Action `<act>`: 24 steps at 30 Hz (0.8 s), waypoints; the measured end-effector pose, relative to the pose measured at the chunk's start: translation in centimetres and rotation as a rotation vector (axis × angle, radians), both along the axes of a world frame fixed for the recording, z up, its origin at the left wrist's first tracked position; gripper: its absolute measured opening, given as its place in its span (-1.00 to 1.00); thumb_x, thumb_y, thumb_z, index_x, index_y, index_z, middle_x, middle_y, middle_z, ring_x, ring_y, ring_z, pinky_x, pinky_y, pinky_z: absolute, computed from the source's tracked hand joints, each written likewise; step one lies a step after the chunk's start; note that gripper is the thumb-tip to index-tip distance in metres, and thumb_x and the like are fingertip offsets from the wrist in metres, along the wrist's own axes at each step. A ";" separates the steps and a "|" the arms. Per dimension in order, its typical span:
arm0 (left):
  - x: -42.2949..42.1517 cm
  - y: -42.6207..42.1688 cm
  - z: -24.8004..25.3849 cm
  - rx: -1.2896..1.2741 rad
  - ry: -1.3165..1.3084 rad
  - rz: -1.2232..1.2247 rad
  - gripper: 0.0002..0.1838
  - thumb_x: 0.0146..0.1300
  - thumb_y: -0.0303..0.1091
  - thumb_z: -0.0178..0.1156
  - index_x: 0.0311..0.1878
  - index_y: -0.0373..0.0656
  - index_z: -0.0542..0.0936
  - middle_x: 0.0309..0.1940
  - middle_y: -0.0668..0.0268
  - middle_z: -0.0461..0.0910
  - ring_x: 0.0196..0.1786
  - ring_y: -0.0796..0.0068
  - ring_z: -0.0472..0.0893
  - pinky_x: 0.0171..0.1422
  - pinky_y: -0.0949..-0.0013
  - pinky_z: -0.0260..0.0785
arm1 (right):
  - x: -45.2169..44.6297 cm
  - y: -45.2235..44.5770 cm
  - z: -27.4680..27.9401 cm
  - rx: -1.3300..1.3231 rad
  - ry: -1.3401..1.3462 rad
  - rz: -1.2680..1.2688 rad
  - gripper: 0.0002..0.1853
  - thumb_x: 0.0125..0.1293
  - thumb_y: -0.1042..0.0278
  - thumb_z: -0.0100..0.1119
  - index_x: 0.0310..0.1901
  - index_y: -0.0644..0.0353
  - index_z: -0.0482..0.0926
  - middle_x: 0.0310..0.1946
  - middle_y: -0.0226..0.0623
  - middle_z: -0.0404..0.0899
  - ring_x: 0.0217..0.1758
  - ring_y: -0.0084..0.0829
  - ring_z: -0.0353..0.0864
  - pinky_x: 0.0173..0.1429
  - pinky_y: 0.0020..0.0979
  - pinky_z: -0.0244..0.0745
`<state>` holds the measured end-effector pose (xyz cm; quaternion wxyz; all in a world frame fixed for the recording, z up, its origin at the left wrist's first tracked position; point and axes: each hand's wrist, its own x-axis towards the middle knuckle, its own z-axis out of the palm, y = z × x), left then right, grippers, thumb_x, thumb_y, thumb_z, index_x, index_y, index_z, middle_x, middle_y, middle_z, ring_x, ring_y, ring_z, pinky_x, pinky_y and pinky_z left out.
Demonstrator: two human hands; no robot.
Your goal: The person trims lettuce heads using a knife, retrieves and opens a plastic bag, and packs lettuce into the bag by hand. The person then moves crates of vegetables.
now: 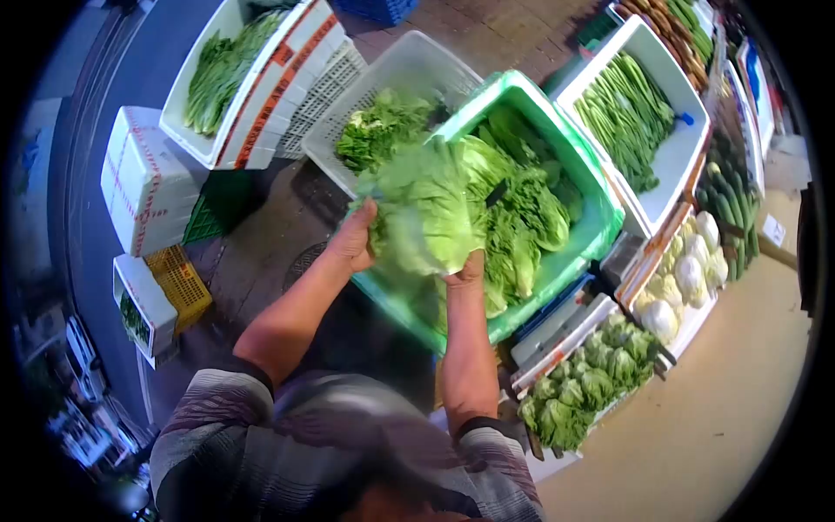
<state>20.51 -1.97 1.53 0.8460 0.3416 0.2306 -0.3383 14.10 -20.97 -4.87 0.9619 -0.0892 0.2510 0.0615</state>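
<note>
A leafy lettuce (422, 213) is held up in front of me, slightly blurred, between both hands. My left hand (355, 237) is closed around its left side, thumb up. On its lower right, my right hand (467, 268) grips from below, its fingers partly hidden by leaves. Beneath and to the right is a large bin with a green plastic liner (600, 209); more lettuces (526, 217) lie inside it. Beyond the held lettuce stands a white plastic crate (426, 52) with loose green leaves (378, 130) in it.
Foam boxes of greens (230, 74) and long green stalks (622, 113) flank the bins. At the right are a tray of small lettuces (591, 383), pale cabbages (691, 270) and dark green cucumber-like vegetables (731, 200). A yellow crate (178, 287) sits left.
</note>
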 end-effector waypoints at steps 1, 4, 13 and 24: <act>0.2 1.3 -0.3 -0.078 0.045 0.002 0.01 -0.03 0.21 0.49 0.42 -0.11 0.33 0.30 0.22 0.49 0.34 0.17 0.48 0.42 -0.01 0.35 | 0.6 1.8 0.8 -0.083 0.080 0.070 -0.46 0.40 0.17 0.15 0.34 0.22 0.40 0.19 -0.15 0.57 0.15 -0.16 0.61 0.24 -0.09 0.56; 0.2 5.7 -1.8 -0.071 0.156 0.091 -0.20 0.16 0.10 0.40 0.37 -0.14 0.41 0.29 0.15 0.51 0.31 0.12 0.51 0.43 -0.04 0.34 | 1.9 4.9 0.4 -0.538 0.115 0.358 -0.57 0.32 0.31 0.25 0.20 0.23 0.51 0.03 -0.24 0.65 0.02 -0.29 0.66 0.11 -0.25 0.60; -0.7 14.9 -2.4 -0.059 0.191 0.385 -0.45 0.25 -0.25 0.37 0.27 -0.20 0.48 0.17 0.18 0.60 0.20 0.17 0.60 0.31 -0.02 0.47 | 3.7 10.2 4.6 -0.628 0.219 0.505 -0.59 0.25 0.43 0.30 0.13 0.23 0.50 -0.39 -0.36 0.57 -0.51 -0.50 0.57 -0.43 -0.43 0.49; 2.4 18.9 -4.0 0.085 0.139 0.563 -0.42 0.25 -0.32 0.40 0.31 -0.14 0.44 0.18 0.23 0.56 0.20 0.19 0.57 0.33 -0.02 0.41 | 8.6 16.1 6.3 -0.877 0.181 0.350 -0.83 0.27 0.56 0.22 -0.14 0.22 0.47 -0.56 -0.37 0.54 -0.66 -0.52 0.46 -0.60 -0.49 0.31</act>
